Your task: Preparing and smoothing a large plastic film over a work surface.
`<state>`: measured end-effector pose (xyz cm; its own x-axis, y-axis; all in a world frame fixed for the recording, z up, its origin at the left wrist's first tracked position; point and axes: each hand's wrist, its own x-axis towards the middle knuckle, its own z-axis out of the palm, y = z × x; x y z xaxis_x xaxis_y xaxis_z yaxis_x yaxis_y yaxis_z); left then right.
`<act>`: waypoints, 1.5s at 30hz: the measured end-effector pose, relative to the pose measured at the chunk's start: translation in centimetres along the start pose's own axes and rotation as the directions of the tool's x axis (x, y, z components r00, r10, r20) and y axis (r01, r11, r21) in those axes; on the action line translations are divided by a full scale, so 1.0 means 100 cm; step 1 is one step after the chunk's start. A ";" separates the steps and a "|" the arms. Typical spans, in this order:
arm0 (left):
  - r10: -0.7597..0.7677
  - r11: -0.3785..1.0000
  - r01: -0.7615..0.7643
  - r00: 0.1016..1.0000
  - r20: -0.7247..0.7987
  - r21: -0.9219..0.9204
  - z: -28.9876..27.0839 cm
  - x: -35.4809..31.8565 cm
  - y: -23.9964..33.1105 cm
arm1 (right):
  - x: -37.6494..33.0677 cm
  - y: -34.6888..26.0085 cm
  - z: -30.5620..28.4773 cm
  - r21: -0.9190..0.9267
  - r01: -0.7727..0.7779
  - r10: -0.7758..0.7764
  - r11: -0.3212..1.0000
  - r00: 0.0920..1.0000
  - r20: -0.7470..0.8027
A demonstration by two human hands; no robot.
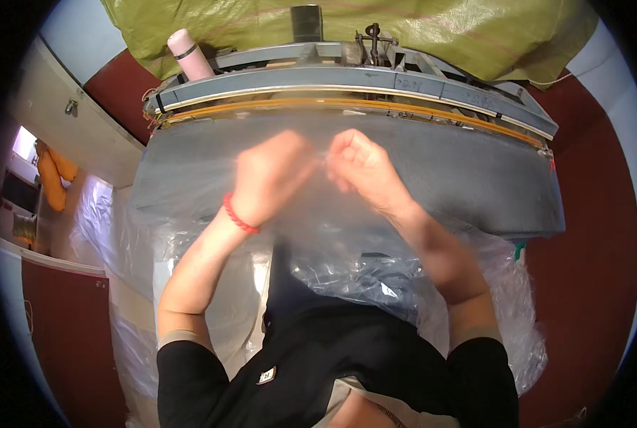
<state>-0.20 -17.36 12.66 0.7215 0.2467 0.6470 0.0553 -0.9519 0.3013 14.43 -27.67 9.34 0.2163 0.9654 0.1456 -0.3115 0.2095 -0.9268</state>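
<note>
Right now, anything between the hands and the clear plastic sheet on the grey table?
Nothing visible. Both the left hand and right hand are already on the clear plastic sheet, pinching it at the middle of the grey table. The hands are motion-blurred, so the exact grip is unclear.

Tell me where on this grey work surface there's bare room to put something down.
The grey table is bare to the right of the right hand, up to the sealing bar. Left of the left hand, clear film covers it. The near edge is crowded with heaped plastic bags.
</note>
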 end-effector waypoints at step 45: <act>0.023 0.326 0.743 0.611 0.791 -0.584 0.150 0.066 0.088 | -0.247 -0.100 -0.436 -0.232 -0.973 -0.742 -0.011 0.163 -0.650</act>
<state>15.44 -26.79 9.05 0.9883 -0.0146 -0.1518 0.1515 -0.0209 0.9882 52.57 -60.36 -0.12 0.8680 -0.0986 0.4867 0.0077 -0.9773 -0.2118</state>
